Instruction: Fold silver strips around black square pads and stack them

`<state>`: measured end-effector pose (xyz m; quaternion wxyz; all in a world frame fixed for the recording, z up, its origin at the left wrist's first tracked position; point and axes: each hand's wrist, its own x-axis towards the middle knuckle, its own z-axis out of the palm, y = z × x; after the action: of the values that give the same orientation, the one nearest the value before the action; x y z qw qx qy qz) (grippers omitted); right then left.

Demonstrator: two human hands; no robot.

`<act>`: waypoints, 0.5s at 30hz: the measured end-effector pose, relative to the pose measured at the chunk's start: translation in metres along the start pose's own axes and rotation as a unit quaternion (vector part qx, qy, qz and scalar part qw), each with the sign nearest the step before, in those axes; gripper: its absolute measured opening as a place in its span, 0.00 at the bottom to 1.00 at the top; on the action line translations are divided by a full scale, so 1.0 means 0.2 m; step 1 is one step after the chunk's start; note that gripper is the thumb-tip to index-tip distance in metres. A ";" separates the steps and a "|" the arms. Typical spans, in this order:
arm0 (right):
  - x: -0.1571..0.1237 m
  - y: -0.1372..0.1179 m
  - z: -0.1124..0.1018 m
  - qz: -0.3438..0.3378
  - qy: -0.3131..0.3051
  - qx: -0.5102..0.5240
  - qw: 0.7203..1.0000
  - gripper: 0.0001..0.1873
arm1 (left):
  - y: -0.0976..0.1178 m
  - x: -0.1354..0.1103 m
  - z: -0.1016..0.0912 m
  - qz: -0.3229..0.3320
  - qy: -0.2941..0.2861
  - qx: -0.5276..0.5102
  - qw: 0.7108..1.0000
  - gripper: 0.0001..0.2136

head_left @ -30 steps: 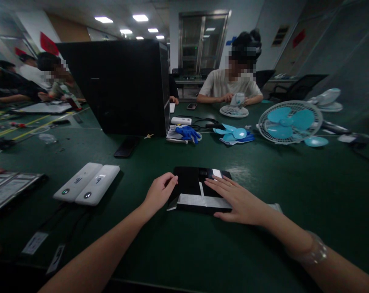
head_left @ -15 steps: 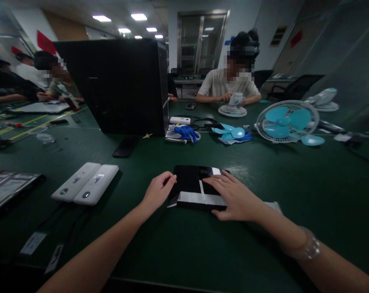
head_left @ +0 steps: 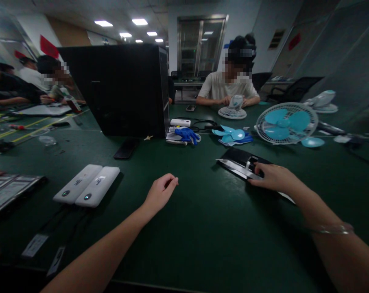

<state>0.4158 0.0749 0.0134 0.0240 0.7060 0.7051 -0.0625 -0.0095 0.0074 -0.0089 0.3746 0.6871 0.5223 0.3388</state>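
A flat black piece with white strips lies at a slant on the green table, right of the middle; what kind of thing it is I cannot tell. My right hand grips its near right part, thumb on the near edge and fingers over the top, covering that portion. A pale edge sticks out beneath my right wrist. My left hand rests at mid-table, apart from the black piece. Its fingers are curled in with the thumb against them, and nothing shows in them.
Two white power banks with cables lie left. Behind are a black phone, keys, a large black case, blue gloves, blue fan blades and a fan. Across the table a person handles another fan.
The black piece has moved right and away from me and turned at a slant, with my right hand on it. My left hand, formerly at its left edge, is now apart from it.
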 end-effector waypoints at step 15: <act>0.01 0.78 0.06 0.309 0.037 0.095 0.946 0.44 | 0.00 0.00 0.00 0.004 -0.008 -0.014 1.000 0.16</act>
<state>0.5714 0.0747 -0.0081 -0.0513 0.8899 0.4437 -0.0927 -0.0095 0.0066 -0.0087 0.3873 0.6866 0.5114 0.3421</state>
